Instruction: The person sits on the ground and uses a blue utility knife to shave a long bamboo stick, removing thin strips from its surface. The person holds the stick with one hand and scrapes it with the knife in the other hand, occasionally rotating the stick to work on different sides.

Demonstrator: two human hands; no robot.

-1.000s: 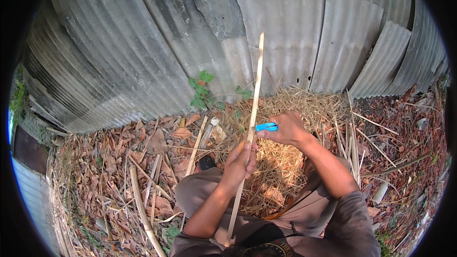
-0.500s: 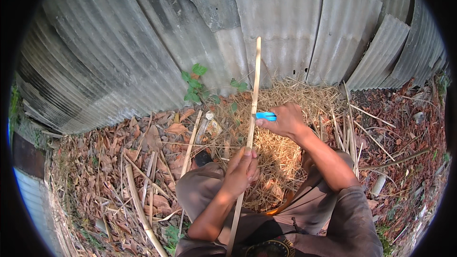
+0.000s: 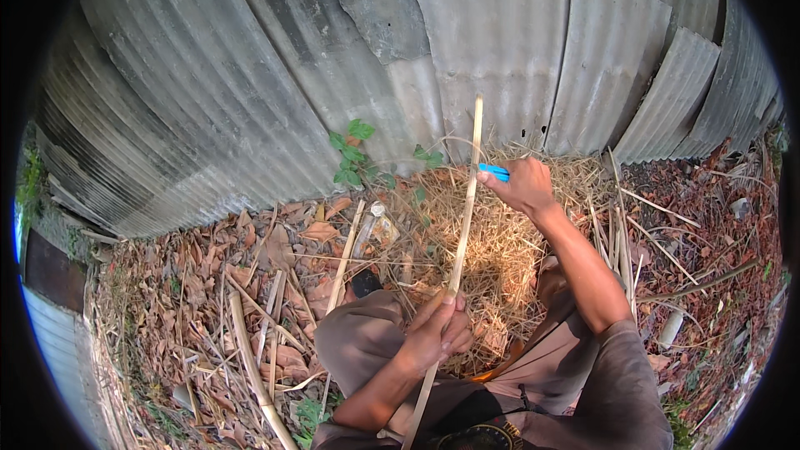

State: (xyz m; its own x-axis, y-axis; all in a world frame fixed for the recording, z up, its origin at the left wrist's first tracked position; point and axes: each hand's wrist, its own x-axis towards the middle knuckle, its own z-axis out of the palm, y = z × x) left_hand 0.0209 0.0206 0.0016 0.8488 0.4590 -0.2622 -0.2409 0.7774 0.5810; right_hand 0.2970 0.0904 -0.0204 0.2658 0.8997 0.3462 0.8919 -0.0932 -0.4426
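A long, pale bamboo strip [image 3: 463, 237] runs up from my lap toward the metal wall, tilted slightly to the right. My left hand [image 3: 435, 332] is closed around its lower part, above my thigh. Farther up, my right hand [image 3: 525, 187] grips a blue-handled knife [image 3: 495, 172] against the strip's right side. The blade is too small to make out. Below my right hand, a heap of thin shavings [image 3: 500, 262] covers the ground between my legs.
A wall of overlapping corrugated metal sheets [image 3: 500, 42] stands ahead. Dry leaves [image 3: 287, 254] and a thick bamboo pole [image 3: 250, 354] lie at left. More strips [image 3: 621, 242] lie at right. A clear plastic bottle [image 3: 364, 235] and a green plant [image 3: 352, 150] are near the wall.
My right hand and the knife have moved up along the strip, away from my left hand. The strip's top end has shifted right and lower, and my left hand sits slightly lower and farther right.
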